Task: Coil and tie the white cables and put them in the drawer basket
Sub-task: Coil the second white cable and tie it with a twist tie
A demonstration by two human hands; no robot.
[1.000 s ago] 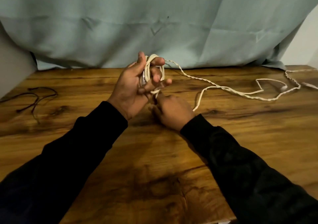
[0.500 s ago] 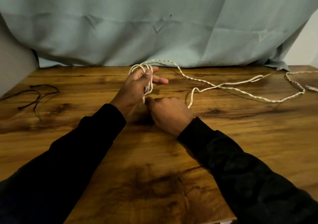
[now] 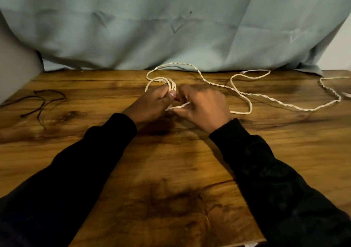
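The white cable (image 3: 218, 86) lies mostly loose across the far half of the wooden worktop (image 3: 171, 170), and only its near end is gathered into a small coil (image 3: 161, 82) of several loops at the middle. From the head view, the left hand (image 3: 152, 104) sits low over the worktop with its fingers (image 3: 171, 94) curled round the near side of that coil, thumb tip pressed against the loops, so the coil stands up a little from the hand toward the cloth. The right hand (image 3: 204, 104) is just beside it, knuckles up, its fingers bent and pinching a short straight run of the cable that stretches between the two hands.

Beyond the right hand the cable bends in a hairpin, then wanders off to the right in wide slack curves. Part of it is twisted in two strands; part is a single plain strand. Another loop arcs up from the coil and touches the foot of the pale blue-green cloth (image 3: 171, 28) hanging behind the worktop.

Both arms wear black sleeves (image 3: 275, 180). At the far left of the worktop, well apart from the hands, lies a thin dark cord (image 3: 43, 98) in a loose tangle.
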